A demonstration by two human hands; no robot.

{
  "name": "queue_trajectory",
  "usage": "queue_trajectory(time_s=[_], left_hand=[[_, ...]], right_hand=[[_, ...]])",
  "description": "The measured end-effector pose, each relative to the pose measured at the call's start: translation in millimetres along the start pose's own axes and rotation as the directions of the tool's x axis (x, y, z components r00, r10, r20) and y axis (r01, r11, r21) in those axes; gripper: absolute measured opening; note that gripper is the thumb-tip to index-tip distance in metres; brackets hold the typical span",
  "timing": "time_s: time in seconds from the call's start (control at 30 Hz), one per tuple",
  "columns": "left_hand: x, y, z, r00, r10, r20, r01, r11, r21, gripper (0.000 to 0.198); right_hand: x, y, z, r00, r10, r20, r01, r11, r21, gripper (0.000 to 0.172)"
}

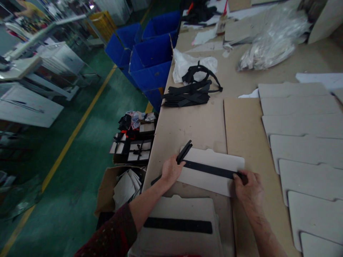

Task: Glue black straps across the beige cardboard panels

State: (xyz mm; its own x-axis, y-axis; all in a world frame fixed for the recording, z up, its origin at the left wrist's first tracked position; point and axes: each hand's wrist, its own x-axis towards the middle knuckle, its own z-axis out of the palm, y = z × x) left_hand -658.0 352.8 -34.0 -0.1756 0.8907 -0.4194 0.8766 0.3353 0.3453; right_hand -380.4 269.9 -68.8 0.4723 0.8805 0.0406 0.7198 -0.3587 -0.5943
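Observation:
A black strip [210,169] lies lengthwise across a pale grey cardboard panel [214,156] on the table. At the panel's left edge my left hand [170,170] is closed, with more black strips [184,151] sticking up from its grip and its thumb at the strip's left end. My right hand [249,189] pinches the strip's right end between thumb and fingers, at the panel's right edge. Nearer to me, under my left forearm, a stack of similar panels [184,207] carries another black strip [184,225] on its top panel.
Overlapping grey panels [308,150] spread down the right side on a brown board [243,128]. Farther back on the table [182,125] lie a pile of black strips [187,94] and a clear plastic bag [278,43]. Blue bins [151,67] and cartons [107,189] stand left of the table edge.

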Motion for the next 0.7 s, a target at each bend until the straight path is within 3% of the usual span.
queue_trajectory(time_s=[0.23,0.4,0.53,0.7], left_hand=[[3.6,0.5,-3.9,0.998,0.029,-0.053,-0.027,0.999,0.037,0.041],[2.8,4.7,-2.4,0.997,0.081,-0.003,-0.080,0.994,0.080,0.020],[1.2,6.0,-0.6,0.994,0.107,0.024,-0.109,0.986,0.126,0.017],[-2.8,10.3,-0.8,0.984,0.171,0.054,-0.178,0.971,0.162,0.015]], right_hand=[[0.6,-0.6,0.2,0.999,0.043,0.006,-0.043,0.999,0.001,0.040],[0.0,-0.3,0.4,0.999,0.047,0.021,-0.048,0.999,0.011,0.038],[-1.3,0.3,1.7,0.999,0.044,0.030,-0.044,0.999,0.010,0.035],[-1.3,-0.5,1.5,0.991,0.022,0.131,-0.029,0.998,0.051,0.030]])
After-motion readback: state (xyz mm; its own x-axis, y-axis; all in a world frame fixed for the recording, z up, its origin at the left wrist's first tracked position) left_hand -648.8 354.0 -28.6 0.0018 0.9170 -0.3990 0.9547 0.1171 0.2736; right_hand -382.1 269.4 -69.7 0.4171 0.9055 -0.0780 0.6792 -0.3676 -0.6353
